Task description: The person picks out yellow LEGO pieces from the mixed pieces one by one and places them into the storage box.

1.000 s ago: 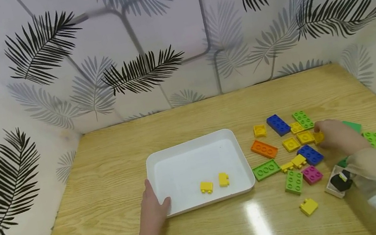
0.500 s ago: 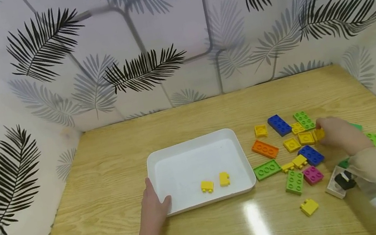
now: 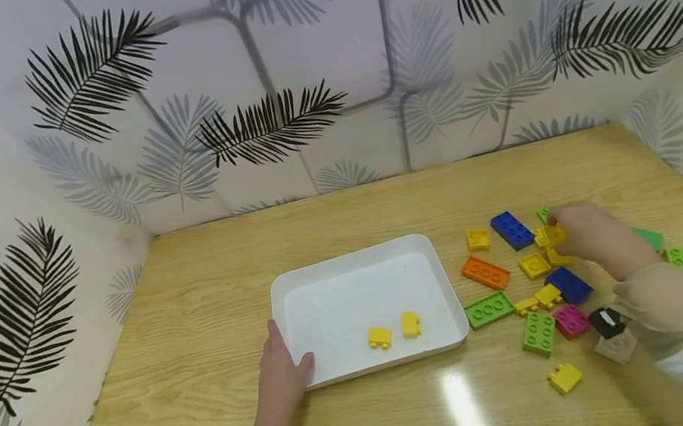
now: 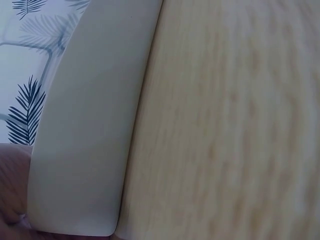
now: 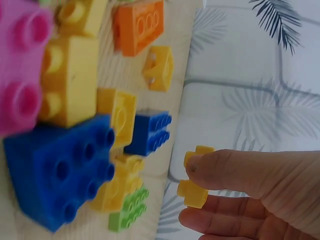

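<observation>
My right hand [image 3: 600, 240] pinches a small yellow building brick [image 5: 193, 193] between thumb and fingers, holding it up over the loose bricks at the table's right. Part of that brick is hidden behind the thumb. Near it lie another yellow brick [image 3: 534, 266], a blue brick [image 3: 512, 230] and a darker-angled blue one [image 3: 569, 285]. My left hand [image 3: 280, 376] grips the front left corner of a white tray [image 3: 344, 304], thumb over the rim. Inside the tray lie two yellow bricks [image 3: 380, 337], set near its front wall. The left wrist view shows mostly the tray's outer wall [image 4: 85, 130].
Between tray and right hand lie an orange brick [image 3: 485, 273], a green one [image 3: 490, 309], a light green one [image 3: 539, 333] and a pink one [image 3: 570, 321]. One yellow brick [image 3: 565, 378] sits nearer the front. A leaf-patterned wall [image 3: 327, 132] closes off the table's back.
My right hand has moved slightly left and up with the yellow brick, away from the spot beside the other yellow bricks. The left hand has stayed at the tray.
</observation>
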Available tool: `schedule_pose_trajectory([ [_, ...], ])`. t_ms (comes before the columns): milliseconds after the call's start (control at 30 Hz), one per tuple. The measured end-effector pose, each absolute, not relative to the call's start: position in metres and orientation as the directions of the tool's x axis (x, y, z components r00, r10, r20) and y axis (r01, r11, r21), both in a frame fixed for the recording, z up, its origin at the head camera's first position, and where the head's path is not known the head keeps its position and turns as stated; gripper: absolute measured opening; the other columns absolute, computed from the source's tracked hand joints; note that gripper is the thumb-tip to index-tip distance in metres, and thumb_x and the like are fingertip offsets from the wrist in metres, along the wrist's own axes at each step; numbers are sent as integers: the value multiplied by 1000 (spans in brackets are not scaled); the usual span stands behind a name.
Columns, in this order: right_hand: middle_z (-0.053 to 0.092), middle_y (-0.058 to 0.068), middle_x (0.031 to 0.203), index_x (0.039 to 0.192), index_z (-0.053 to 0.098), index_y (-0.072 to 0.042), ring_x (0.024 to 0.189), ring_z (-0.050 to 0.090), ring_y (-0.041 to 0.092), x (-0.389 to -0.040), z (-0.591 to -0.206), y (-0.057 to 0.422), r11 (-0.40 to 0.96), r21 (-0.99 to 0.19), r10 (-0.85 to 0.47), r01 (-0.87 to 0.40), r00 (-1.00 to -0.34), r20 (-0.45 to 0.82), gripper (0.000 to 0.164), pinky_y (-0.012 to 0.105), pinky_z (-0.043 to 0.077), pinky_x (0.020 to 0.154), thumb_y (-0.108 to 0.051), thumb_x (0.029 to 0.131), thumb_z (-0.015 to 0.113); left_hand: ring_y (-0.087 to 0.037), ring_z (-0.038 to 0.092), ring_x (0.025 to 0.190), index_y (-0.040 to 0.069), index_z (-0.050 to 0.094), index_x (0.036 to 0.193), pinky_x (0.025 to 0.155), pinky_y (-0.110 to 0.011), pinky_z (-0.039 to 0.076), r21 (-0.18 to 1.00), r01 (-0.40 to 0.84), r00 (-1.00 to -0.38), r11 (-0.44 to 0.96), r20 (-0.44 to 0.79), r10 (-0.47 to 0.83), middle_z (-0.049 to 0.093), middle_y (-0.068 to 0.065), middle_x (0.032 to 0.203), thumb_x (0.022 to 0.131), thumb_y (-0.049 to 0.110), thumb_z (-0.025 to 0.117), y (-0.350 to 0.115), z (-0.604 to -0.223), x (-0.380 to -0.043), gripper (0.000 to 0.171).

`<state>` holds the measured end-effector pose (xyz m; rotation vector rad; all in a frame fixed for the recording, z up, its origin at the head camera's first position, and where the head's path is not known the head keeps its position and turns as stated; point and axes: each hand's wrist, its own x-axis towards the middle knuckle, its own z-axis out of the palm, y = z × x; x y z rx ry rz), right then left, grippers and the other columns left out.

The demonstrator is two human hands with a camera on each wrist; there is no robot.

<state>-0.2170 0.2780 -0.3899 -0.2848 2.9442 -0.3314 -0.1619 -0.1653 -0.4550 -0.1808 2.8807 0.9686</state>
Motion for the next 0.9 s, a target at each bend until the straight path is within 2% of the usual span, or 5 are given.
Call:
schedule_pose_trajectory([
  [300,57,26,100,101,52,6,83,55,31,-224,-383,242,946,-237,-260,-221,-954,-149,34,41,49,68,-11,75,65,-48,29,126,-5,3,140,106,-55,30,598,-158,-986,786,-140,-92,25,-35,139,83,17,54,-167,-457,-164,80],
  [600,58,22,109,108,53,1,91,57,32,-223,-382,204,931,-248,-297,-267,-951,-92,37,44,51,74,-11,75,65,-50,30,125,-6,3,140,104,-56,32,595,-160,-986,787,-139,-96,26,-35,139,82,17,55,-169,-458,-164,80],
  [733,60,17,109,107,55,-5,89,57,27,-225,-383,184,938,-183,-318,-295,-942,-109,37,41,51,66,-19,75,66,-50,30,125,-6,4,140,104,-56,32,596,-156,-987,787,-134,-94,26,-35,139,82,17,55,-170,-459,-164,80],
  [900,61,13,105,108,56,-9,74,57,19,-225,-387,161,924,-107,-377,-367,-921,-95,38,32,49,56,-23,74,68,-49,30,125,-5,4,140,104,-56,32,603,-157,-986,782,-135,-95,26,-34,139,82,18,54,-170,-458,-165,80],
])
